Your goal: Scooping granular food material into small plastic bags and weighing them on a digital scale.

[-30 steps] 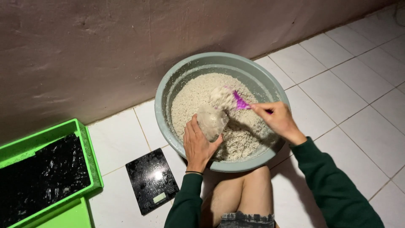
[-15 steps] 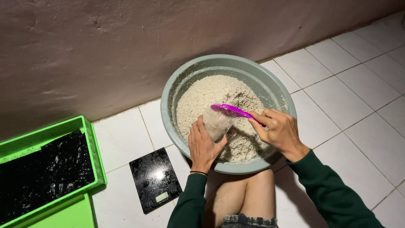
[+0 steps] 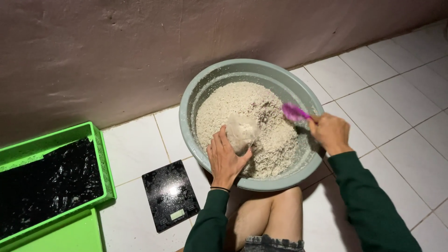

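left hand [image 3: 226,158] grips bag [image 3: 241,133] upright in basin [image 3: 212,84] | right hand [image 3: 330,133] fist round scoop [image 3: 294,112] | load grain [image 3: 233,100] level, tip over bag mouth

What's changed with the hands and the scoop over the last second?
The right hand swung the purple scoop from over the small bag out toward the basin's right side, above the white grain. The left hand kept its grip on the bag. Basin, scale and green crate stayed put.
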